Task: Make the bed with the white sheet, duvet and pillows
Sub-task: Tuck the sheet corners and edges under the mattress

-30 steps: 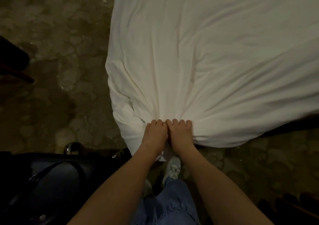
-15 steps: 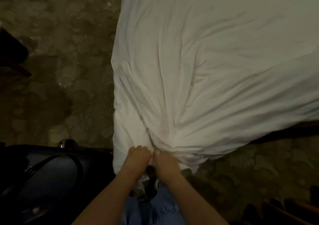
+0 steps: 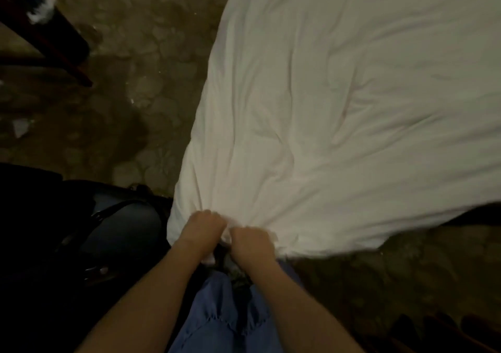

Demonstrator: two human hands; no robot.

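A dark chair leg point(image 3: 58, 46) is seen at the upper left, standing on patterned brown carpet point(image 3: 151, 62). Below it, a dark bag with a strap point(image 3: 113, 233) is set on the floor, just beside the bed's near corner. The left hand point(image 3: 202, 229) is placed at that corner, its fingers curled round a bunch of the white sheet point(image 3: 339, 114). The right hand point(image 3: 250, 240) is found touching the left, its fingers likewise curled into the same gathered cloth. Creases are observed fanning out from the two grips across the sheet, which is spread over the bed through the centre and right. Blue trousers point(image 3: 225, 320) are visible between the forearms.
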